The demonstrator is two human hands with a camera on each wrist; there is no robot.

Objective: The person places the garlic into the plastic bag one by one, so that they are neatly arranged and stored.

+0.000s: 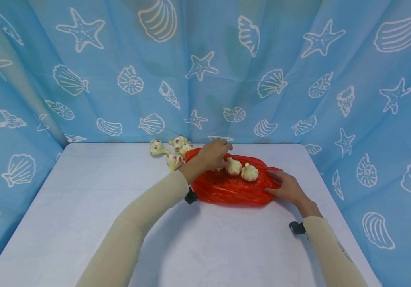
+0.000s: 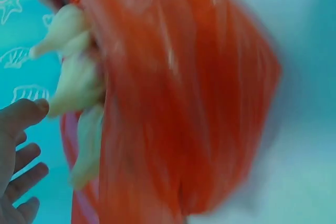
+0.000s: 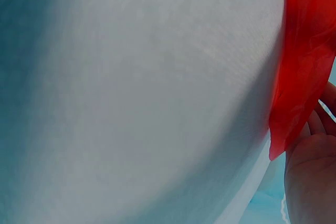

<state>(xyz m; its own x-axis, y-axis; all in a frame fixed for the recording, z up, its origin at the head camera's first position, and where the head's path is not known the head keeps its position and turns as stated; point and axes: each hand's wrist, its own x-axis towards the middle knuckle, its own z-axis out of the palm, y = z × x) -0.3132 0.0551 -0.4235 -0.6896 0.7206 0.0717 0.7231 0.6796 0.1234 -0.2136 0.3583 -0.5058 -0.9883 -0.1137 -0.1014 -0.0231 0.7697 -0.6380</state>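
Note:
A red plastic bag (image 1: 227, 195) lies on its side on the table, its mouth facing up with pale garlic bulbs (image 1: 250, 172) showing in it. Over the bag's left part is my left hand (image 1: 213, 154), its fingers loosely bent and holding nothing. In the left wrist view, the thumb (image 2: 29, 111) comes right up to the tip of one garlic bulb (image 2: 79, 82). At the bag's right end, my right hand (image 1: 287, 187) holds the plastic, thumb in front and fingers over the top edge. Red film covers part of that grip in the right wrist view.
Several more garlic bulbs (image 1: 158, 147), some with purple marks, sit left of the bag near the table's back edge. The white table (image 1: 83, 223) meets a blue curtain (image 1: 119, 107) with shell and starfish prints behind it and at both sides.

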